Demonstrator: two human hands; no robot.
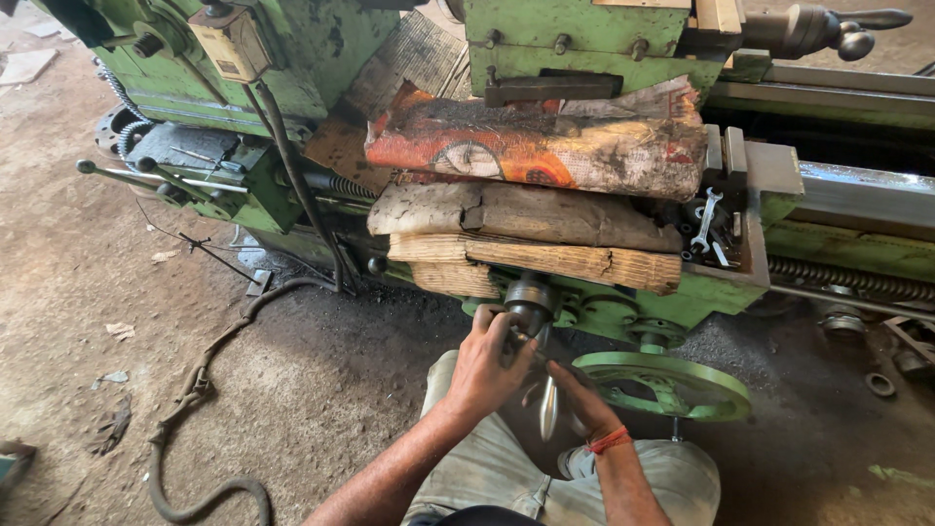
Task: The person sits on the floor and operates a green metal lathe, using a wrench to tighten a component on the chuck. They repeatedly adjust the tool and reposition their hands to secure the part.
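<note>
Polished steel crank handle (548, 407) on the apron of a green lathe (623, 312), set low at the front of the machine, just above the knees and directly ahead of both hands. Long axis near vertical, tapering to a rounded tip pointing down toward the lap. Left hand (484, 365) curled over the dark round hub (531, 297) at the handle's upper end, fingers wrapped and closed on it. Right hand (581, 399), an orange thread band (610, 440) at its wrist, cupped against the lower part of the handle from the right side; grip partly hidden, so hard to say whether closed fully around or only pressed against. Both hands touching the assembly, left higher and nearer the machine, right lower and nearer the body. Just right of the hands, one large green spoked handwheel (662, 385), lying nearly flat to the camera. Above, three stacked pads over the carriage: a split wooden slab (545, 261), a grey worn board (526, 214), and a grimy orange printed sack (536, 146) on top. Right of the stack, one bright steel open-ended spanner (705, 219) in a small tray. Far left, one dark cable (209, 375) snaking over the dirt floor (78, 273). Top right, one black ball-ended lever (857, 44).
</note>
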